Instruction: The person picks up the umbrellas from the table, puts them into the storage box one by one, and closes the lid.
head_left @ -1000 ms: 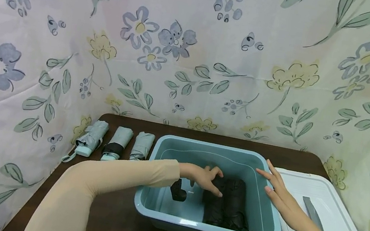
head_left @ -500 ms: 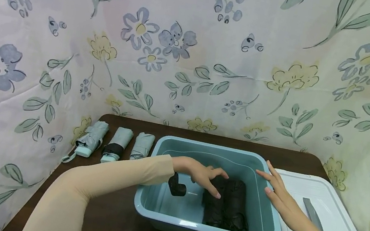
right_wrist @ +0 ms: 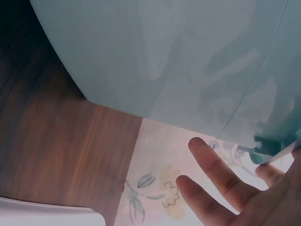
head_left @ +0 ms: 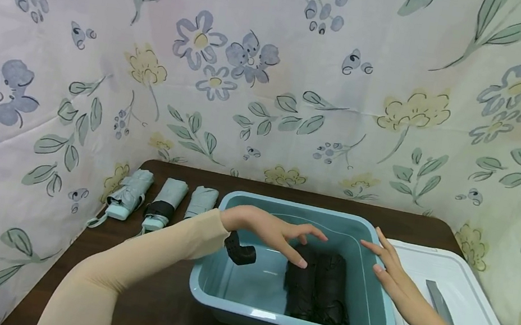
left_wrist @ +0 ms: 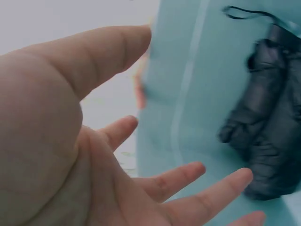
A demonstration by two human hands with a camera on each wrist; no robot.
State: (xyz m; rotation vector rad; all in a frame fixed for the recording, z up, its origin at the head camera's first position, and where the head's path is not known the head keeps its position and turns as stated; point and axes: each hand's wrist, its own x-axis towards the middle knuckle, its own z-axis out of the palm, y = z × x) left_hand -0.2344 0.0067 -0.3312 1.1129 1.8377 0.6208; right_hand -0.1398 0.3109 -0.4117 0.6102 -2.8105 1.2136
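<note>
My left hand (head_left: 275, 232) hovers above the light blue plastic bin (head_left: 262, 315), its fingers spread and holding nothing. Below it, side by side in the bin's right half, lie two folded black umbrellas (head_left: 330, 287). In the left wrist view these black umbrellas (left_wrist: 270, 108) sit beyond my fingertips, apart from them, and a thin wrist loop shows at one end. At the bin's right rim is my right hand (head_left: 395, 280), fingers extended along the edge. The right wrist view shows its fingers (right_wrist: 221, 181) beside the bin's outer wall (right_wrist: 155, 61).
Left of the bin, three folded pale blue umbrellas (head_left: 130, 193) lie in a row on the dark wooden table (head_left: 156, 305). A white lid (head_left: 487, 312) lies to the right, under my right forearm. Floral cloth (head_left: 274, 74) hangs behind the table.
My left hand has lifted and drawn back slightly up and left, away from the black umbrellas, which stay put. My right hand has stayed at the rim.
</note>
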